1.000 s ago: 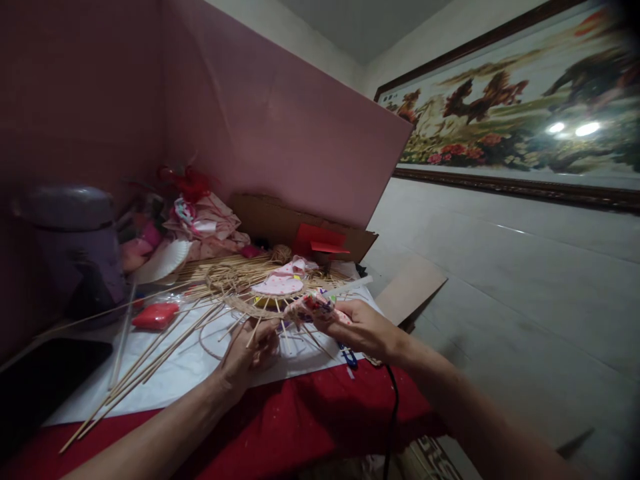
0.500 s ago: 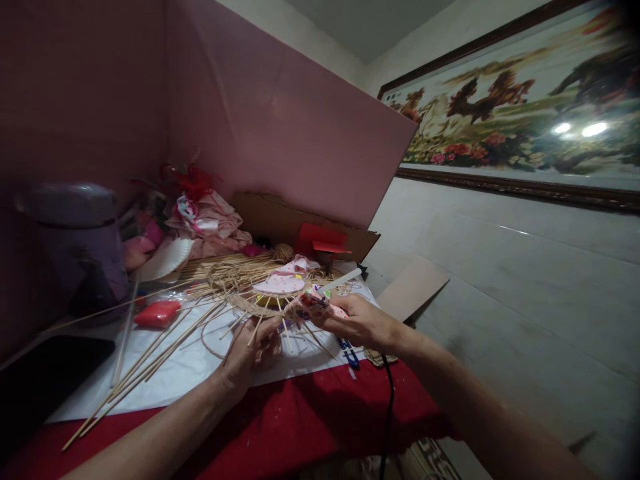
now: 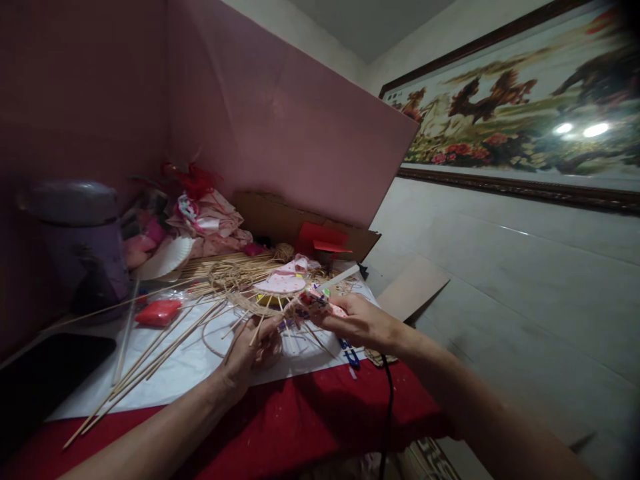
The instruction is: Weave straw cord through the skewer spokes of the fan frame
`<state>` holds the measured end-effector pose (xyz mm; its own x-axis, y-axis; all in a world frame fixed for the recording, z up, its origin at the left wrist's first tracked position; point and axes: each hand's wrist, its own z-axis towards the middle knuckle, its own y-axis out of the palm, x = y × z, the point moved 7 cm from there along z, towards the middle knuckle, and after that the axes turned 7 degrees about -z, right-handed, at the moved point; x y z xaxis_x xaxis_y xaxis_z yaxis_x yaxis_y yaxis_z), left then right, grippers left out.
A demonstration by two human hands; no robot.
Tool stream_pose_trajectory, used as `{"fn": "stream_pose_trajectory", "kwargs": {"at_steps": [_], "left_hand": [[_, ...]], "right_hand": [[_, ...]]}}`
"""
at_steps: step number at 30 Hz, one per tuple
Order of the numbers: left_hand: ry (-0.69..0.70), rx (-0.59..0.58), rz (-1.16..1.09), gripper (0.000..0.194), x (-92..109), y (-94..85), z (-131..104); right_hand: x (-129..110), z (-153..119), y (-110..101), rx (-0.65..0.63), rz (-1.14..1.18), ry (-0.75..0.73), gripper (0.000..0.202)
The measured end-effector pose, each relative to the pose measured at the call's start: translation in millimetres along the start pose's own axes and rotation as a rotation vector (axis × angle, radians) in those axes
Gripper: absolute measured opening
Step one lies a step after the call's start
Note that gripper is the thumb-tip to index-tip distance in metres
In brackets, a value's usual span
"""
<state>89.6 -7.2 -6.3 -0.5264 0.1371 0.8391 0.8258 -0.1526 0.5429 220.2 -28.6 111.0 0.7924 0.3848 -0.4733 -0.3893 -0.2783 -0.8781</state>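
A round piece of twine and thin sticks [image 3: 260, 308], its stick ends fanning toward me, is held above the white sheet. My left hand [image 3: 257, 343] is closed on its near edge. My right hand [image 3: 350, 319] is closed on a small patterned item [image 3: 316, 301] at the right side of the round piece; its exact shape is hard to make out. A whitish stick [image 3: 340, 277] points up and right from beside that item. Pink spotted cloth [image 3: 283, 279] lies just behind the round piece.
Long thin sticks [image 3: 165, 347] lie at the left, by a red packet [image 3: 159, 312], a dark flat object [image 3: 65, 363] and a purple container [image 3: 83, 250]. Blue-handled pliers [image 3: 350, 353] and a black cable [image 3: 389, 400] are at the right. Cardboard [image 3: 280, 207] stands behind.
Both hands keep nearly the same place and hold. The patterned item and the whitish stick have shifted very slightly.
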Motion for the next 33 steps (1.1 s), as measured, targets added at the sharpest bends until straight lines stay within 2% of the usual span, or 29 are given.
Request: {"fn": "stream_pose_trajectory", "kwargs": {"at_steps": [6,14,16,20,22,25,28,31,33], "left_hand": [[0.011,0.003,0.024,0.037,0,-1.5,0],[0.017,0.008,-0.001,0.033,-2,-4.2,1],[0.02,0.0,0.001,0.032,-2,-4.4,1],[0.029,-0.011,0.017,0.029,-2,-3.9,2],[0.019,-0.016,0.017,0.03,-2,-3.0,2],[0.012,-0.007,0.013,0.032,-3,-2.5,2],[0.015,0.016,0.014,0.032,-3,-3.7,1],[0.001,0.014,0.002,0.031,-4,-3.9,1],[-0.004,0.012,0.004,0.033,-4,-3.9,1]], "right_hand": [[-1,2,1,-0.005,0.046,-0.026,0.037],[11,2,9,-0.053,0.16,0.093,0.038],[11,2,9,-0.044,0.085,0.007,0.035],[8,-2,10,0.034,-0.321,-0.375,0.026],[16,-3,12,0.061,-0.41,-0.457,0.032],[22,-7,13,0.126,-0.554,-0.535,0.04],[19,-11,12,0.185,-0.667,-0.575,0.039],[11,-11,10,0.166,-0.618,-0.533,0.035],[5,-8,7,0.12,-0.45,-0.423,0.028]]}}
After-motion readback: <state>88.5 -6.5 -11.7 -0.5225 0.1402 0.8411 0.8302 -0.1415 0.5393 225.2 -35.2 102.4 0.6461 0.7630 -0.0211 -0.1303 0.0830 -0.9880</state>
